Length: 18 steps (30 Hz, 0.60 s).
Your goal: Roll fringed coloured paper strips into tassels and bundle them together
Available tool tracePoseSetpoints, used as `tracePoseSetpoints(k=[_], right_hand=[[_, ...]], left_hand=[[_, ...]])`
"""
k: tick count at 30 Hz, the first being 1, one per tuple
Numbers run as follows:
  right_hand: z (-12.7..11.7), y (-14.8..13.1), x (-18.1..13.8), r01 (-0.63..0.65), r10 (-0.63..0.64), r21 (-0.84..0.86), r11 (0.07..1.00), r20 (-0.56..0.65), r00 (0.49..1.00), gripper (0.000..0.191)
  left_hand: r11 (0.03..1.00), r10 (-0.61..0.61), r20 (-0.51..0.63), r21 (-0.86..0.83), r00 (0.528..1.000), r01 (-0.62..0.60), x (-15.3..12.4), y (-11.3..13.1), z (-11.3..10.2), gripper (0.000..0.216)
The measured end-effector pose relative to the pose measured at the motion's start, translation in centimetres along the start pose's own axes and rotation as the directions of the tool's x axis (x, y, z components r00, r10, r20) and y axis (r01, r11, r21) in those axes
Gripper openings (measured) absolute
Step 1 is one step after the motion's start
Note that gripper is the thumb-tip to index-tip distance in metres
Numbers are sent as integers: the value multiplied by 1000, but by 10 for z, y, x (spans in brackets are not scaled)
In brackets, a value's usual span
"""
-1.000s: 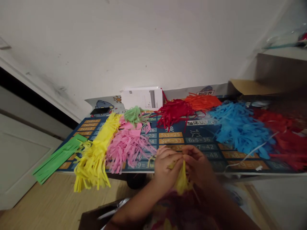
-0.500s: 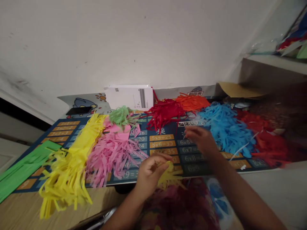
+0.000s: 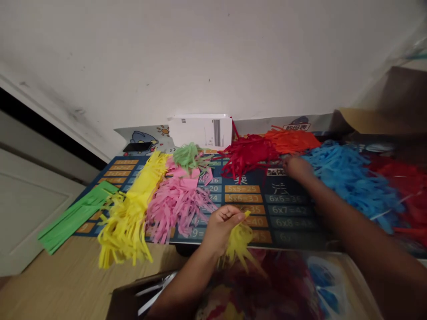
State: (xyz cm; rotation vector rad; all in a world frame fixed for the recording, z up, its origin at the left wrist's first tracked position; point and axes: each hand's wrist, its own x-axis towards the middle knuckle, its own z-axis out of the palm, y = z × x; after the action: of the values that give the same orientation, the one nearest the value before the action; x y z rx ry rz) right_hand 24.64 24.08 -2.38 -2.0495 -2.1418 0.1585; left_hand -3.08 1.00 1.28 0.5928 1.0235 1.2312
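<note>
My left hand pinches a small yellow paper tassel by its top, just over the table's front edge, and the fringe hangs below the fingers. My right hand is at the back of the table with its fingers curled together. What they may hold is hidden. Around it lie a red fringed paper pile, an orange fringed pile and a blue fringed pile. Left of my left hand are pink fringed paper and long yellow fringed paper.
A table mat printed with multiplication sums covers the table. Flat green paper overhangs its left end. Light green fringe, a white box and a dark phone stand or lie near the wall. A carton sits below.
My right hand has moved back across the table to beside the orange and blue piles. My left hand still holds the yellow tassel. The view has shifted left.
</note>
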Motion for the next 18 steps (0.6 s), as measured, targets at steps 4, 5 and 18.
tracePoseSetpoints(k=[4,5,18], right_hand=[[-8,0,2,-7,8,43,999,-11,1000,20],[-13,-1,-1,-6,8,57,998,-29,1000,20],[-6,-94,-216,89,-69,930,357,-69,995,9]], left_hand=[[999,-20,-6,26,1000,20,0,-5,-1,46],[999,15,-6,52,1000,-14,-1,-5,0,45],[714,391,205,548,897,-436,0,-10,4,12]])
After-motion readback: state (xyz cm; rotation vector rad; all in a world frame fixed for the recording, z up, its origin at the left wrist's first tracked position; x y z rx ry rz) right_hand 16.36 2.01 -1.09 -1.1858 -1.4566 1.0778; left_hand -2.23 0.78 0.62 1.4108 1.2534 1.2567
